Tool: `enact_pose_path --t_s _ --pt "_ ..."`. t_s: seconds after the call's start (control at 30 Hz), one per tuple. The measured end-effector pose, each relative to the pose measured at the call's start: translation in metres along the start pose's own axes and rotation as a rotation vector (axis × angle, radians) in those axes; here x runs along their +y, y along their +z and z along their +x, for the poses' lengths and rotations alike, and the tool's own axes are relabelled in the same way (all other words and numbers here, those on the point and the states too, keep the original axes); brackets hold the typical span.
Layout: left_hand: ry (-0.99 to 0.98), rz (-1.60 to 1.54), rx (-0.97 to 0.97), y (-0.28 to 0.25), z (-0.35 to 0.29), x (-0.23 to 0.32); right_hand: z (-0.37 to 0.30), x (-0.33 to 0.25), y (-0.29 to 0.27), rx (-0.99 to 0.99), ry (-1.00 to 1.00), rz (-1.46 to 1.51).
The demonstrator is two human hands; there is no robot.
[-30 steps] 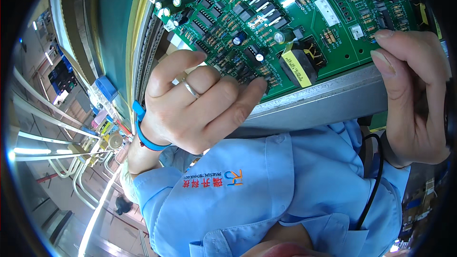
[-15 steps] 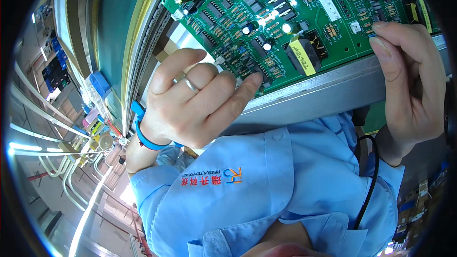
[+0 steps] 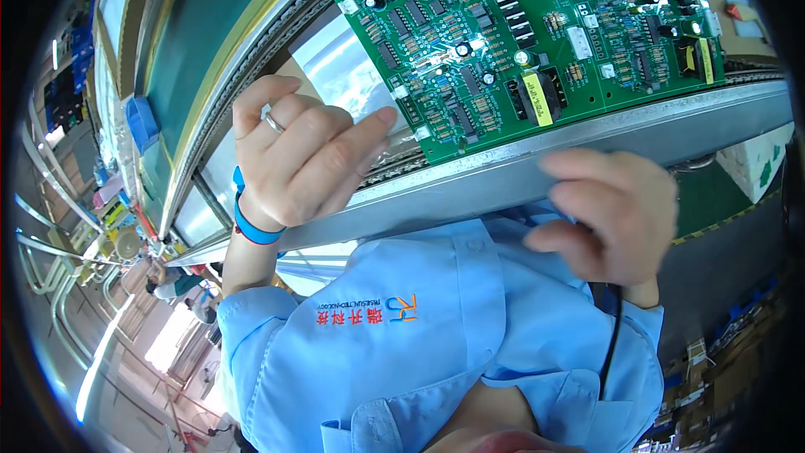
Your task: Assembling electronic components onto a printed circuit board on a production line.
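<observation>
A large green circuit board [image 3: 537, 109], crowded with chips, resistors, capacitors and yellow-labelled transformers, lies on a conveyor with its near edge along a grey metal rail [image 3: 503, 155]. Just off the board's left edge hovers my left hand [image 3: 306, 151], a ring on one finger and a blue band at the wrist. Its index finger points toward the board, the others curl loosely, and I see nothing held. My right hand [image 3: 616, 214] is in front of the rail, blurred. Its thumb and index finger are apart, with no object visible between them.
A conveyor chain [image 3: 272, 59] runs along the left side of the board. Beyond it is a green surface [image 3: 226, 0] with a blue container [image 3: 141, 123] at its outer side. A red-tipped object [image 3: 742, 13] lies past the board's right end.
Both hands have come off the board: the left moved left, the right dropped down and inward past the rail. More of the board's right end now shows.
</observation>
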State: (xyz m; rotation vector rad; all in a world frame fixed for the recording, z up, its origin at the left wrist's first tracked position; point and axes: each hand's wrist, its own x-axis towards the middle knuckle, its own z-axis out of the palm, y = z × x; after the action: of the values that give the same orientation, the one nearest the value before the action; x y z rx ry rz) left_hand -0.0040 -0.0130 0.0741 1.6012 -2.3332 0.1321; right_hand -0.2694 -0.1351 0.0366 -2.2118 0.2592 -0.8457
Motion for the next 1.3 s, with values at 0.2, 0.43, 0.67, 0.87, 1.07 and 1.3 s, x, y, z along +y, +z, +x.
enact_pose_path --t_s 0.2,0.43,0.67,0.87,1.07,1.3 --pt "-0.139 -0.025 -0.010 0.009 -0.019 0.008 0.020 -0.010 0.033 -0.099 -0.048 -0.219" --pt "-0.191 -0.059 0.053 0.006 -0.028 0.009 0.030 -0.012 0.027 -0.219 -0.070 -0.306" --pt "-0.258 -0.130 0.047 0.011 -0.036 0.008 0.009 0.011 -0.020 0.146 0.179 -0.306" --pt "-0.451 -0.311 -0.043 0.014 -0.022 0.006 0.003 0.020 -0.037 0.140 0.259 -0.464" --pt "-0.731 -0.752 -0.137 0.015 -0.023 0.003 0.013 0.017 -0.035 0.094 0.234 -0.515" --pt "-0.662 -0.677 -0.192 0.015 0.000 -0.002 0.026 0.003 -0.012 -0.043 -0.024 -0.291"
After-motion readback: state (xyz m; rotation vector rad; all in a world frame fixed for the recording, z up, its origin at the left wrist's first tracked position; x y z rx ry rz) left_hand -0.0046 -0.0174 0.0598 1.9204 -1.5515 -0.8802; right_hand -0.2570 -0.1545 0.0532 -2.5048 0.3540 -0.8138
